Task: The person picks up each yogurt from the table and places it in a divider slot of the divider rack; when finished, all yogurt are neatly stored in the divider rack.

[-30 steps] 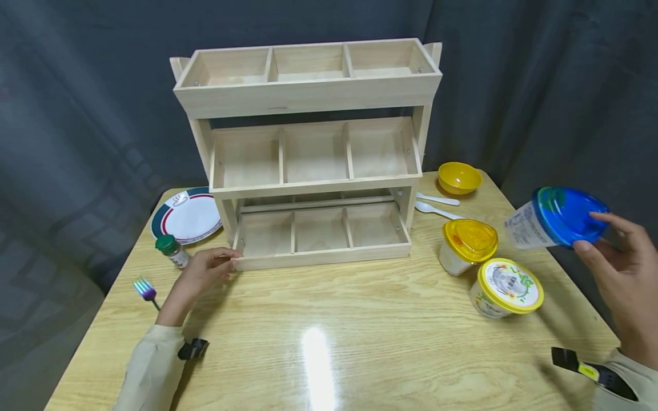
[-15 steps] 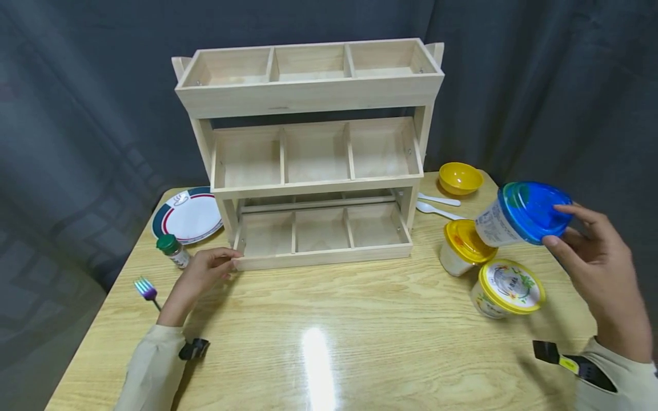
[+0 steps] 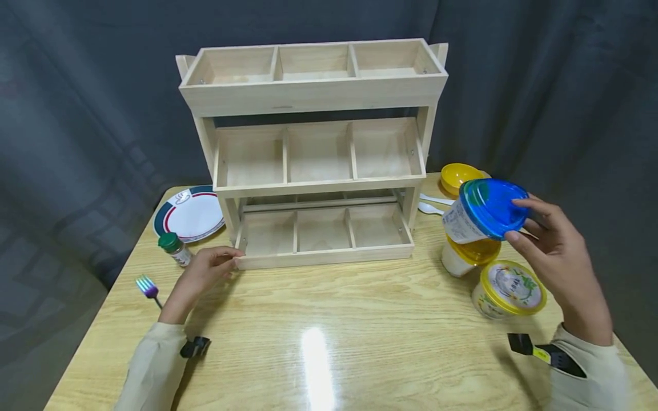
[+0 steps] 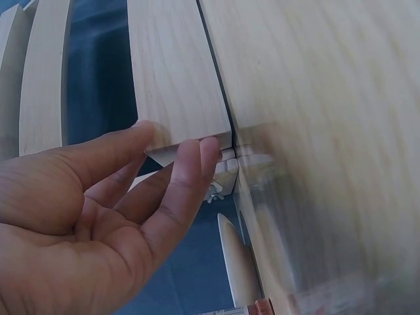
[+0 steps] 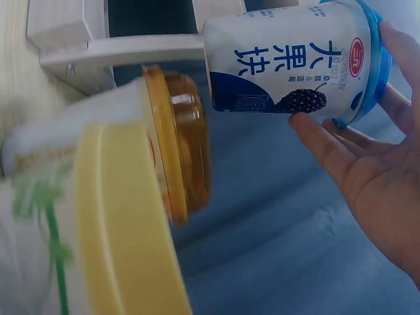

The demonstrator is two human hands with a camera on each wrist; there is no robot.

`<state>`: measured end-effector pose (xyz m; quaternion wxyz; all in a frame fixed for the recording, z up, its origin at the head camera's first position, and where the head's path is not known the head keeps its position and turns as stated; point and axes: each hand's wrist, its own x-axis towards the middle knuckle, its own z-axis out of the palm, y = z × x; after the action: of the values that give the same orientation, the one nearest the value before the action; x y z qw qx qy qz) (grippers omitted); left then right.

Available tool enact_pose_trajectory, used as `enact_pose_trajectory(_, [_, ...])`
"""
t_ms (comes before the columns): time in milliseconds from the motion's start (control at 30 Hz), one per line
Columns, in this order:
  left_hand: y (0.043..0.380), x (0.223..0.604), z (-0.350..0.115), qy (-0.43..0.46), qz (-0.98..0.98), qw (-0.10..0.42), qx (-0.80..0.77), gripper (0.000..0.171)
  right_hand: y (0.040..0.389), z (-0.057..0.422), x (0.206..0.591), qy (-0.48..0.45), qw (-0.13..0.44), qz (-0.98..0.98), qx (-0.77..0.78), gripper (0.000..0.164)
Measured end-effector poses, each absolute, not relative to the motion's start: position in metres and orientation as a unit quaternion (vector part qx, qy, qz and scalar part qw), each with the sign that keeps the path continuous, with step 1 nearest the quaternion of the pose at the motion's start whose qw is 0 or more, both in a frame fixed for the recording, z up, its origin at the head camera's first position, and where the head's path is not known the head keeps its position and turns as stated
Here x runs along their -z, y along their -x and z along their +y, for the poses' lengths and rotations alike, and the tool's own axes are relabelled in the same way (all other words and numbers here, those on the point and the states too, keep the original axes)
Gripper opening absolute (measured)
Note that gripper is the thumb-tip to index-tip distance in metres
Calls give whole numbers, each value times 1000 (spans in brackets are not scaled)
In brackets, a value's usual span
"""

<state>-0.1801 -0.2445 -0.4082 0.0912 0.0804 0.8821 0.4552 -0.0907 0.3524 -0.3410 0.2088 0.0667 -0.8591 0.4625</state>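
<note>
My right hand grips a yogurt cup by its blue lid, thumb and fingers spread across it. The cup is tilted, lid toward the hand, and held above the table, overlapping a cup with an amber lid in the head view. A blackberry picture marks the white cup's side in the right wrist view. My left hand pinches the lower left front corner of a three-tier wooden rack; in the left wrist view the thumb and fingertips lie at the edge of its bottom tray.
A tub with a yellow lid stands near the right forearm. Behind are a yellow bowl and white plastic cutlery. On the left lie a plate, a green-capped jar and a fork.
My right hand has carried the blue-lidded yogurt cup leftward, from beyond the table's right side to over the amber-lidded cup. The left hand stays at the rack's corner.
</note>
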Motion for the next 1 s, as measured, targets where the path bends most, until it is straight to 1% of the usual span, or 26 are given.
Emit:
enact_pose_trajectory(267, [181, 406, -244, -74, 883, 91, -455, 26, 105, 330, 340, -107, 190, -841, -496, 62])
enact_pose_trajectory(600, [180, 407, -243, -83, 878, 90, -462, 26, 116, 304, 347, -116, 143, -840, -510, 61])
enact_pose_trajectory(900, [180, 409, -244, -78, 880, 88, -460, 26, 124, 279, 349, -144, 152, -827, -522, 55])
enact_pose_trajectory(1000, [181, 410, -243, -77, 880, 89, -461, 26, 128, 270, 353, -149, 145, -823, -529, 53])
